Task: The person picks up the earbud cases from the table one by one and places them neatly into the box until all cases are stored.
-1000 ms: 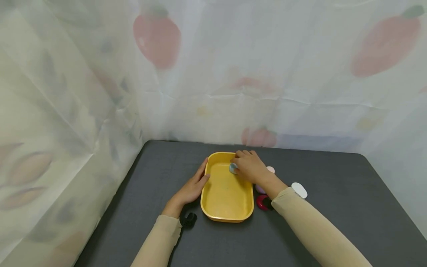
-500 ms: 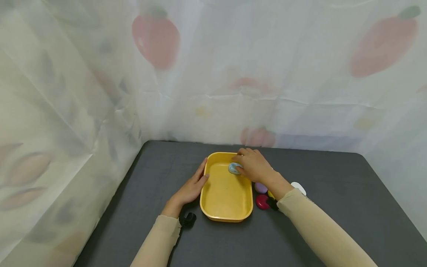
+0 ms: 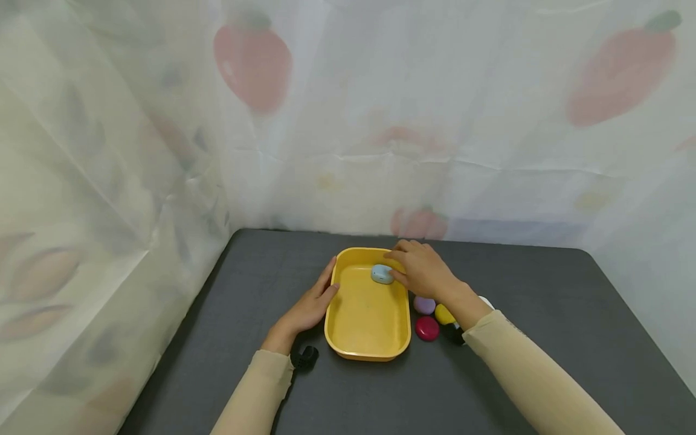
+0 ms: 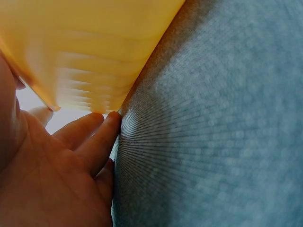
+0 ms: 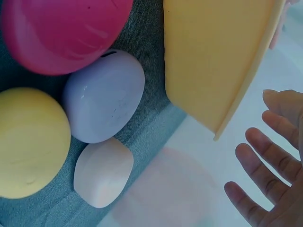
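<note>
A light blue rounded case (image 3: pixel 381 273), like a small earbud case, lies near the far end inside the yellow tray (image 3: pixel 368 357). My right hand (image 3: pixel 426 272) is over the tray's far right corner, thumb beside the case. Its fingers are spread with nothing between them in the right wrist view. My left hand (image 3: pixel 309 305) rests against the tray's left side, thumb at the rim and fingers straight along the outer wall. In the left wrist view its fingertips are right at the tray wall (image 4: pixel 109 42).
Right of the tray are a crimson rounded case (image 3: pixel 427 328), a purple one (image 3: pixel 424 304), a yellow one (image 3: pixel 444 314) and a white one (image 3: pixel 486 300) mostly behind the right wrist. The right wrist view shows a pale pink piece (image 5: pixel 103 172). A printed curtain (image 3: pixel 337 121) hangs behind the table.
My right hand has let go of the light blue case and drawn back to the right, uncovering the case and the coloured pieces beside the tray. The left hand stays at the tray.
</note>
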A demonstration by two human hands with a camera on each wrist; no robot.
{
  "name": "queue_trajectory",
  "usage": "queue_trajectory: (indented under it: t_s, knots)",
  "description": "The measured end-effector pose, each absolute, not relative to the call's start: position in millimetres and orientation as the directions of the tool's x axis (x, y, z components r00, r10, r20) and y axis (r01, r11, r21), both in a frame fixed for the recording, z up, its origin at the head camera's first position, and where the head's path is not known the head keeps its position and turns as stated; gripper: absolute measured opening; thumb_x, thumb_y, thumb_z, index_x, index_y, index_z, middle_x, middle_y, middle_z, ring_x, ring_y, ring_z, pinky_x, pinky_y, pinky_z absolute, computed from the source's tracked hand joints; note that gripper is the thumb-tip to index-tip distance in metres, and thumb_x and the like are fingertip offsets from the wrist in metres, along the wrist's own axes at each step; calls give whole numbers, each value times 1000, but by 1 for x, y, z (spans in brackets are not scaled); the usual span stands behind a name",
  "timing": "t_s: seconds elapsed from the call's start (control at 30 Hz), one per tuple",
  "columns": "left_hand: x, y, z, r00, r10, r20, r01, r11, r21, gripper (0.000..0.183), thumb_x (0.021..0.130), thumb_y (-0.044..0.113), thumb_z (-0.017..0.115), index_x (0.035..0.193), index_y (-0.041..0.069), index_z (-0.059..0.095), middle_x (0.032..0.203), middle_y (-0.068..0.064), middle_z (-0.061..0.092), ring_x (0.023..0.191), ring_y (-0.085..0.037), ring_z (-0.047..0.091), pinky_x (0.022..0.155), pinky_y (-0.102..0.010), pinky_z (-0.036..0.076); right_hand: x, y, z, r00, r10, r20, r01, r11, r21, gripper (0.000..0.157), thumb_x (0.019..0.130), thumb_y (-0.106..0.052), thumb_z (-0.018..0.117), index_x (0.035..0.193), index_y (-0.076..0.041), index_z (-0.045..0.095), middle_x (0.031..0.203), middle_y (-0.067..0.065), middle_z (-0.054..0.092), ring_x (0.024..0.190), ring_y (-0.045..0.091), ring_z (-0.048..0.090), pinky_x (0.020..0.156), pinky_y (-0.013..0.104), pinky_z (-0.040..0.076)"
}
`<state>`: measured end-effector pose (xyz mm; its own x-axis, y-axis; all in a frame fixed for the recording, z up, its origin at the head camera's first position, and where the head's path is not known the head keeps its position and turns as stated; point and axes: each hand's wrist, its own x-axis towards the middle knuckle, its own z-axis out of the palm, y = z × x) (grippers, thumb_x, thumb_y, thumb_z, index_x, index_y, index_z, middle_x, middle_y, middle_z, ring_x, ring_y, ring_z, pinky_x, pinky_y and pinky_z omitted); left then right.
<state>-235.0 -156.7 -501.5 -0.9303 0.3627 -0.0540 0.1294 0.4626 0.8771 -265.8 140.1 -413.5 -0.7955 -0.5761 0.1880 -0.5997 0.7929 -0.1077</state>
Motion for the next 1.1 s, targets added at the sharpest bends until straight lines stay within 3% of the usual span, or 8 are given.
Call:
queue_trajectory:
  t_s: [0.3,0.6,1.1]
  knots:
    - [-235,-157,-503,-935,348,-69,111,471,875,61,113,46,39,157,63,1,174,11,12,160,-23,19,127,-55,23,-264,150,-409,-819,-544,183,-572,802,-172,43,97,-30,75,137,-16,69,127,6,66,109,26,64,96,49,53]
    - [-234,-157,-501,-931,359,-58,130,477,869,62,113,47,39,160,58,0,174,11,11,161,-25,18,127,-56,22,-264,165,-409,-841,-511,180,-539,819,-194,43,100,-34,71,140,-18,67,129,8,65,115,30,63,102,55,51]
    - [-235,-157,-501,-933,351,-72,111,474,874,60,111,52,38,157,63,0,174,12,10,161,-22,17,128,-54,22,-267,182,-414,-872,-471,133,-489,843,-223,46,98,-32,74,140,-16,67,132,12,63,117,33,62,101,55,52]
